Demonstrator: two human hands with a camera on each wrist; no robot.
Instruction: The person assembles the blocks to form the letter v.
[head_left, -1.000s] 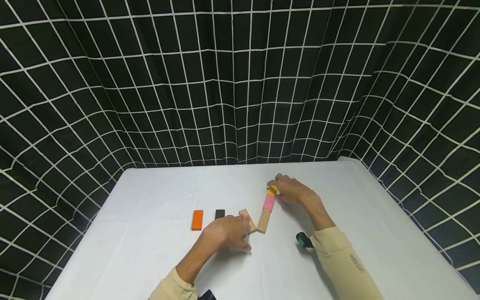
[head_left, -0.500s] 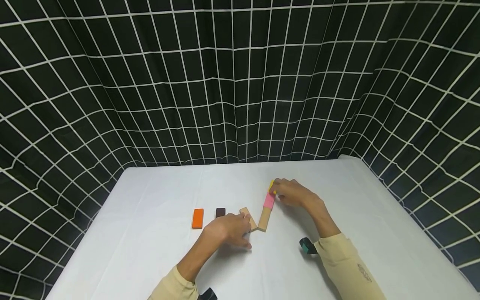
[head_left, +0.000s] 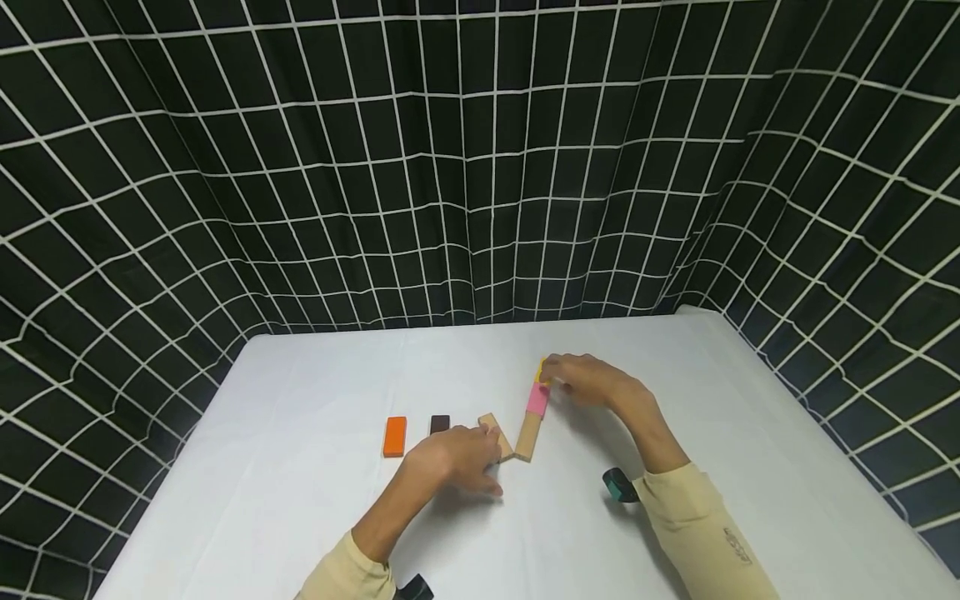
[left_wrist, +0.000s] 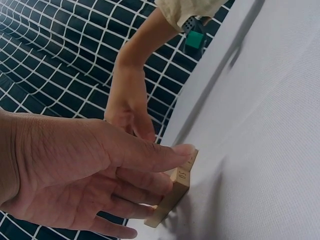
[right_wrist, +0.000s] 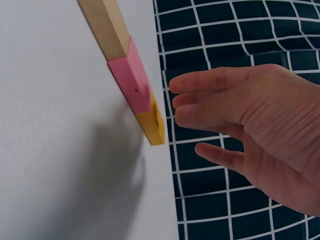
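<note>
My left hand [head_left: 459, 460] rests its fingertips on a slanted plain wooden block [head_left: 491, 422]; its thumb stands away from the block in the head view. Dark printed marks show on a block end [left_wrist: 183, 175] in the left wrist view. A second plain block [head_left: 528, 436] meets the slanted one at its near end. From there a pink block [head_left: 537, 399] and a yellow block [right_wrist: 151, 127] continue in a line toward the back. My right hand [head_left: 581, 379] hovers beside the yellow block, its fingers extended, apart from it and holding nothing in the right wrist view.
An orange block [head_left: 394, 437] lies on the white tabletop [head_left: 300, 500] to the left. Between it and the left hand is a dark brown block [head_left: 439, 424], partly hidden by that hand. Black cloth with a white grid [head_left: 465, 167] surrounds the table.
The right hand has left the far end of the yellow block and shifted to its right side, uncovering that end. The left hand has stayed on the slanted block.
</note>
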